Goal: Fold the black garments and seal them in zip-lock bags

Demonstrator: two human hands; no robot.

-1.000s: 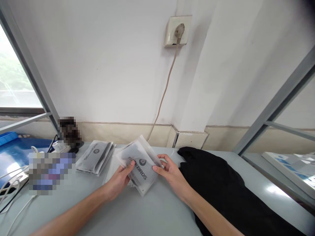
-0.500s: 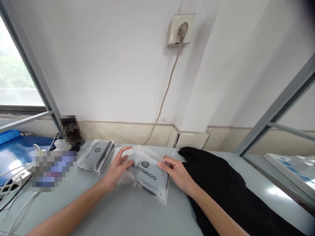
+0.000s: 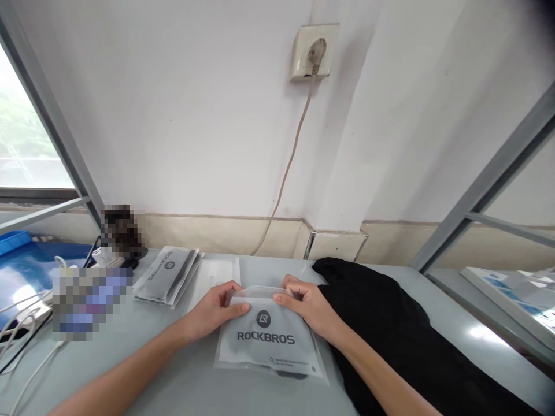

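Note:
A frosted plastic bag (image 3: 269, 352) printed with a round logo and ROCKBROS lies nearly flat before me, its top edge away from me. Something dark shows through near its lower edge; I cannot make out what it is. My left hand (image 3: 219, 309) pinches the bag's upper left corner, thumb on top. At the upper right, my right hand (image 3: 306, 303) grips the same top edge between thumb and bent fingers. Just behind my left hand lies a flat, whitish translucent bag (image 3: 221, 271).
A stack of similar bags (image 3: 162, 277) sits at the left. Black cloth (image 3: 381, 323) spreads over the table's right side. Cables (image 3: 26, 341) and a blurred item (image 3: 93, 303) lie far left. A cord (image 3: 284, 179) runs up the wall to a socket (image 3: 315, 53).
The bag has come down toward me and turned from slanted to nearly square. Both hands have shifted to its top edge. The whitish bag behind is now more exposed.

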